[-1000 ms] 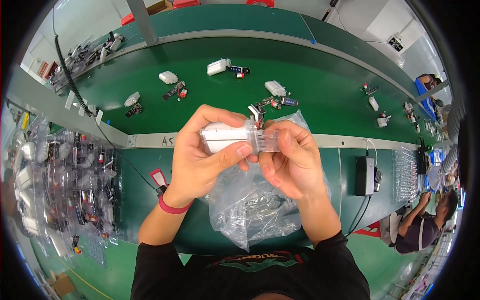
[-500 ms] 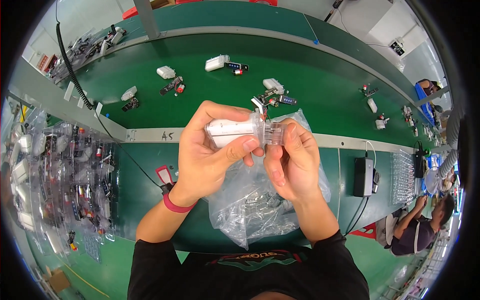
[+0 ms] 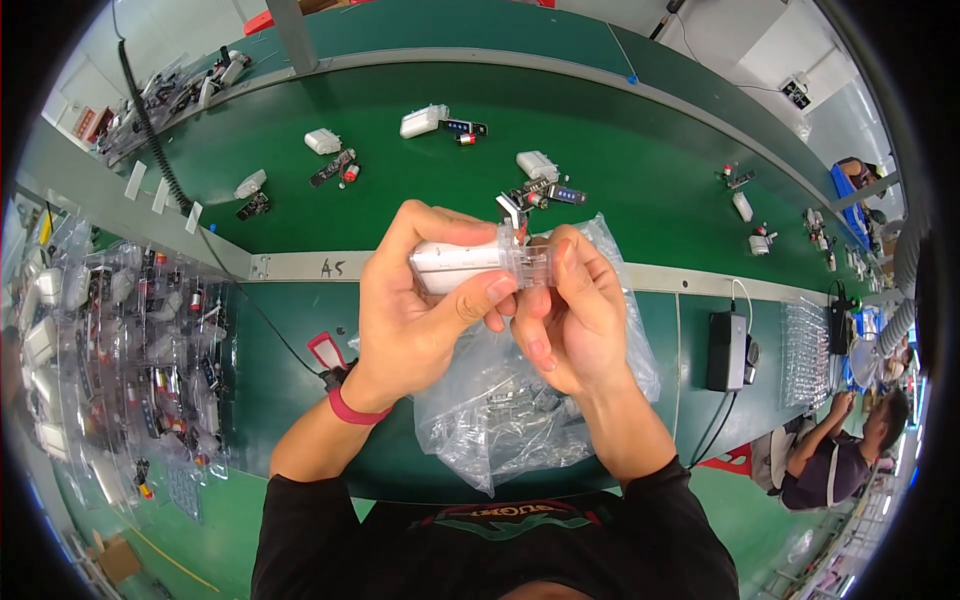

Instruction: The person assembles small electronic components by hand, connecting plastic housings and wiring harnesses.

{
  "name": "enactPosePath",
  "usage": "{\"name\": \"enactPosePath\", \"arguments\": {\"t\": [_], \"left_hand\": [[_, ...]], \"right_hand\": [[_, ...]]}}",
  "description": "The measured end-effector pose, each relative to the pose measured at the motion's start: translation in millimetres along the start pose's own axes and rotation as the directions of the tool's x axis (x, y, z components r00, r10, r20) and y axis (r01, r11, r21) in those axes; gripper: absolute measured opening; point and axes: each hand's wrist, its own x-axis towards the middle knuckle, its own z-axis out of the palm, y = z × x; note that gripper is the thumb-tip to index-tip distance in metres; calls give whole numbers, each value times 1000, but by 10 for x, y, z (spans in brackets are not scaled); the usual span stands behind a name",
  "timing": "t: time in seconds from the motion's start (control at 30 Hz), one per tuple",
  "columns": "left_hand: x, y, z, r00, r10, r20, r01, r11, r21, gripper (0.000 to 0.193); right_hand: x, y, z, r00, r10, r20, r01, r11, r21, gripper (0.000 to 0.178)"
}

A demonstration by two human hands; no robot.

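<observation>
My left hand [image 3: 405,310] is closed round a white plastic housing [image 3: 455,258], its thumb along the near side. The housing lies level, with a clear collar at its right end. Against that collar is a clear plastic cap [image 3: 537,266], pinched between the thumb and fingers of my right hand [image 3: 590,325]. Metal-looking bits show through the clear plastic; how far the cap is seated I cannot tell. Just beyond my fingertips, a small white-and-dark part with wires [image 3: 512,212] stands out; whether it joins the housing is unclear. Below my hands lies a clear plastic bag [image 3: 470,400] with see-through parts inside.
Past a pale rail [image 3: 290,266], white housings [image 3: 424,121] lie with circuit boards [image 3: 566,195] and small red motors on a green surface. Stacked clear trays [image 3: 150,350] of parts stand left. A black power adapter [image 3: 726,353] is at right, a person [image 3: 845,455] beyond.
My right hand has moved slightly left with the clear cap, closer to the housing. My left hand keeps its hold. Parts on the far green surface appear a little further left.
</observation>
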Motion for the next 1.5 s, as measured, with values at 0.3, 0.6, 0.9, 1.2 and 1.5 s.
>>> {"name": "enactPosePath", "arguments": {"t": [0.3, 0.6, 0.9, 1.2, 1.5], "left_hand": [[526, -181, -81, 977, -212, -29, 212, 977, 12, 17], [1732, -1442, 360, 873, -482, 72, 343, 712, 613, 23], [2698, -2435, 737, 909, -303, 286, -369, -269, 890, 35], [2587, -3463, 2587, 431, -346, 833, -891, -16, 454, 39], [2523, -4033, 3010, 414, -282, 866, -905, -23, 425, 46]], "right_hand": [[-298, -304, -108, 994, -106, 9, 91, 812, -576, 24], [-998, 21, -733, 879, 475, -47, 86, -253, -964, 34], [-851, 137, -1111, 980, 201, -1, 65, -320, -945, 57], [-826, 303, -1229, 850, 107, 516, 527, -191, -828, 37], [-964, 1, -1228, 821, 421, 386, 491, -176, -853, 42]]}}
